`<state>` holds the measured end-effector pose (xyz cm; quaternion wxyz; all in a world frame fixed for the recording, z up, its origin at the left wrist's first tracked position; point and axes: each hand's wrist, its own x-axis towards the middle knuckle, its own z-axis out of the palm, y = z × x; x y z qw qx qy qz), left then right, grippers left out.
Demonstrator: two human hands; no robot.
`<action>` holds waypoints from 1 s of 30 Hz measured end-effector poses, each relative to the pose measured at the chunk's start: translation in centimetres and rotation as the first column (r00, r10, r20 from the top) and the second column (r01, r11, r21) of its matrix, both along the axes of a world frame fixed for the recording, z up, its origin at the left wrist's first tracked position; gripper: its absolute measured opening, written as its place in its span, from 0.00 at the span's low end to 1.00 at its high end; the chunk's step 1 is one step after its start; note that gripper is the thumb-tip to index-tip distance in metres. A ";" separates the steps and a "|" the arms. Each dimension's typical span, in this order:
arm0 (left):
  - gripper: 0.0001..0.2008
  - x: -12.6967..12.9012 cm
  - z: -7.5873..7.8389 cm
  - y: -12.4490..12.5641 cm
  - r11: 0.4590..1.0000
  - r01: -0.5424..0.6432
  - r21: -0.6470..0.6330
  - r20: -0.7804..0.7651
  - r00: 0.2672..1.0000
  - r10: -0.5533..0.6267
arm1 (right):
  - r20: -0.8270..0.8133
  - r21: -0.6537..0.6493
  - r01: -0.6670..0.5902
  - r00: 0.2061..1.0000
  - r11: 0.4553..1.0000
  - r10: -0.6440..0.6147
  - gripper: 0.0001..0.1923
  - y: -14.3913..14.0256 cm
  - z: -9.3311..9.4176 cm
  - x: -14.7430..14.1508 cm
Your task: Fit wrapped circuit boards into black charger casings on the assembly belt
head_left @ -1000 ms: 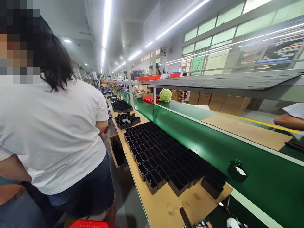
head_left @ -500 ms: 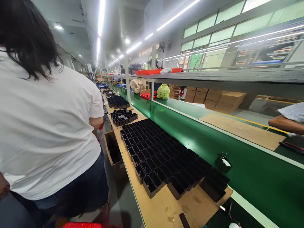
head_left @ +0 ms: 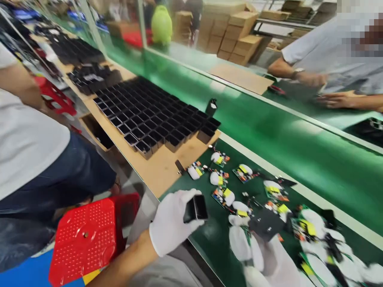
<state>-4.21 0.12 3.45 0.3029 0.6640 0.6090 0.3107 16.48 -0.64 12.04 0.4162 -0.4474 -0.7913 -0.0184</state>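
My left hand (head_left: pixel 170 223), in a white glove, is shut on a small black plastic housing (head_left: pixel 196 208) at the near edge of the dark green mat (head_left: pixel 215 235). My right hand (head_left: pixel 269 263), also gloved and blurred, hovers low over the mat beside a flat black square piece (head_left: pixel 266 225); whether it holds anything is unclear. Several small circuit boards with white and yellow parts (head_left: pixel 223 195) lie scattered on the mat between and beyond my hands.
Many open black housings (head_left: pixel 149 115) stand in rows on a cardboard sheet (head_left: pixel 167 163). One housing (head_left: pixel 211 107) rides the green conveyor belt (head_left: pixel 269 127). A co-worker in a white shirt (head_left: pixel 24 139) stands left by a red stool (head_left: pixel 86 235). Another person (head_left: pixel 329 56) works across the belt.
The view has swung down from the long line to the mat in front of me. Both gloved hands have come into view, the left one holding a black housing.
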 end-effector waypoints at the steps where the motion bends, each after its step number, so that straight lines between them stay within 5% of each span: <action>1: 0.39 -0.2 0.0 -0.1 0.999 -0.004 0.043 -0.012 1.000 0.005 | -0.191 -0.241 -0.073 0.981 0.968 0.026 0.19 -0.5 0.0 0.3; 4: 0.40 -0.7 0.4 -0.4 0.987 0.006 0.161 -0.032 0.999 -0.001 | -0.508 -0.553 -0.257 0.858 0.793 -0.076 0.30 -0.9 -0.1 0.5; 7: 0.40 -1.4 1.0 -0.4 0.976 0.060 0.209 -0.026 0.998 -0.056 | -0.674 -0.644 -0.442 0.715 0.625 -0.188 0.37 -0.8 -0.5 0.0; 9: 0.37 -1.9 1.2 -0.3 0.973 0.125 0.192 -0.004 0.992 -0.127 | -0.715 -0.644 -0.504 0.664 0.575 -0.219 0.39 -0.8 -1.0 -0.4; 15: 0.32 -2.8 1.6 -0.4 0.964 0.193 0.182 0.169 0.960 -0.225 | -0.740 -0.630 -0.487 0.612 0.604 -0.278 0.46 -1.4 -2.9 -0.2; 18: 0.30 -2.1 1.6 -0.7 0.969 0.062 0.241 0.361 0.920 -0.149 | -0.755 -0.612 -0.480 0.591 0.628 -0.285 0.42 -1.5 -3.3 -0.1; 20: 0.27 -1.3 1.5 -0.7 0.964 -0.114 0.240 0.403 0.915 0.008 | -0.756 -0.608 -0.477 0.592 0.635 -0.279 0.39 -1.3 -3.2 -0.4; 22: 0.25 -0.4 1.3 -0.7 0.931 -0.265 0.250 0.287 0.939 0.190 | -0.753 -0.609 -0.477 0.600 0.634 -0.271 0.37 -1.1 -3.1 -0.8; 24: 0.24 0.3 1.1 -0.8 0.916 -0.290 0.278 0.093 0.957 0.275 | -0.760 -0.607 -0.492 0.590 0.624 -0.274 0.34 -0.8 -2.9 -1.4; 27: 0.25 1.0 1.1 -1.5 0.945 -0.205 0.255 -0.067 0.971 0.229 | -0.780 -0.596 -0.512 0.553 0.619 -0.294 0.33 -0.4 -2.9 -1.9; 30: 0.28 0.7 1.6 -2.5 0.968 -0.160 0.191 0.010 0.987 0.161 | -0.782 -0.596 -0.503 0.542 0.626 -0.310 0.36 -0.3 -3.2 -1.9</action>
